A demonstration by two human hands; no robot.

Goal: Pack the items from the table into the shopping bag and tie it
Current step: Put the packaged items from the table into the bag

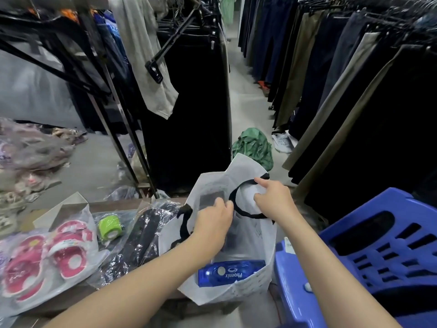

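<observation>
A white shopping bag [248,176] with black handles stands open at the table's right end. A blue "Phoenix" pack [230,272] lies inside it. My left hand [210,223] reaches into the bag's mouth, fingers curled beside a dark item [210,197] seen against the bag's wall. My right hand [272,200] pinches the bag's far black handle [241,210]. On the table lie pink shoes in plastic [47,259], a green roll [110,226] and a dark packaged garment [139,235].
A blue plastic chair [369,245] stands right of the bag. Racks of hanging trousers line both sides of the aisle. A green bundle [254,145] lies on the floor behind the bag. Clothes are heaped at the far left [28,147].
</observation>
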